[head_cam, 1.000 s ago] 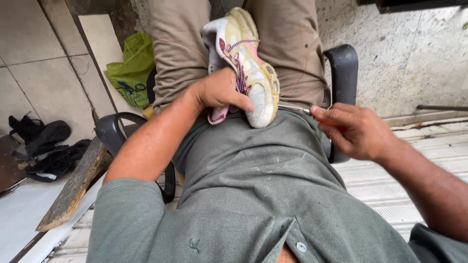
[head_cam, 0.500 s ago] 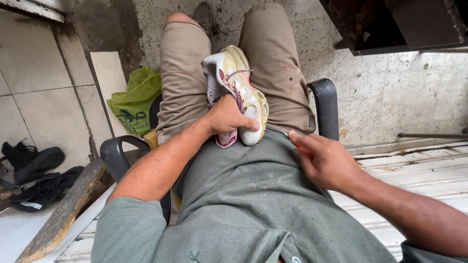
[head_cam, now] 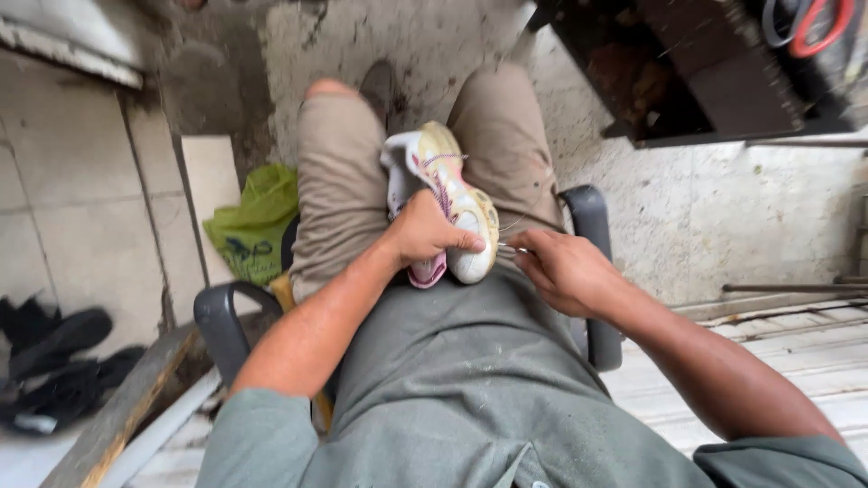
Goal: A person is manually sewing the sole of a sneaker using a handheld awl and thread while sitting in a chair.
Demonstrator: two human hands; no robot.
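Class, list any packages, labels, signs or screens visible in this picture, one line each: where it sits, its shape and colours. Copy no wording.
Green plastic bag: on the floor left of the person's left leg, against a pale tile; crumpled, soft, bright green with a dark printed mark.
No signs, screens or separate labels can be made out.

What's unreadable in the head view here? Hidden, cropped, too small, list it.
- Head view: the near end of the sneaker is covered by the left hand.
- The right hand pinches something thin and metallic at the sole; too small to identify.
- The red-handled tool at top right is cut off by the frame edge.
- The dark footwear at left is blurred.
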